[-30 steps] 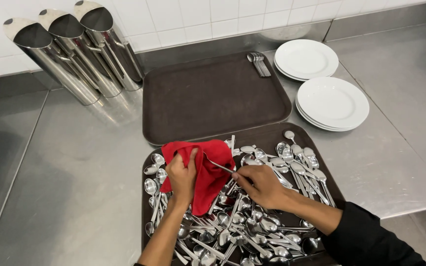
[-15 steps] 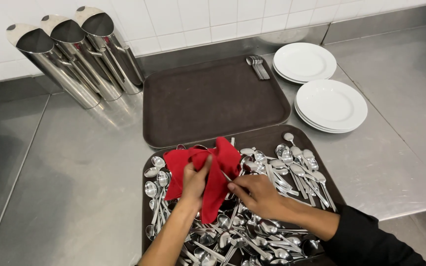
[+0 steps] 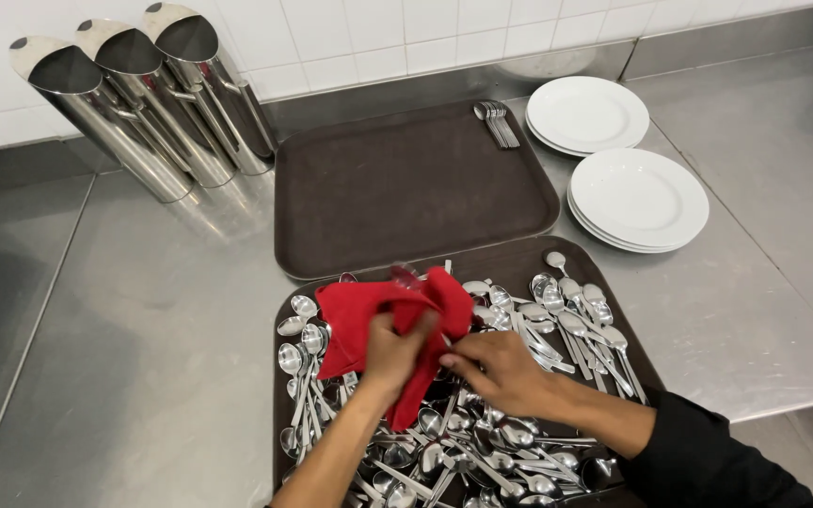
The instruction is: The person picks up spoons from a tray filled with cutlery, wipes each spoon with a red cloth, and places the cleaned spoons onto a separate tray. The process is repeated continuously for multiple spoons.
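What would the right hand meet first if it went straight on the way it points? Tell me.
The right hand points up-left, already against the red cloth held by the left hand. The cloth comes first, probably; depth is unclear.

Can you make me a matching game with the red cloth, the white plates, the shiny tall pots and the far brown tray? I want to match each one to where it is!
Things:
1. red cloth
2. white plates
3. tall steel containers
4. far brown tray

Places:
A. back left, against the tiled wall
B. held in both hands above the heap of spoons
C. on the counter to the right of the trays
D. in the middle, with only a few pieces of cutlery at its far corner

Pairs: 1-B, 2-C, 3-A, 4-D
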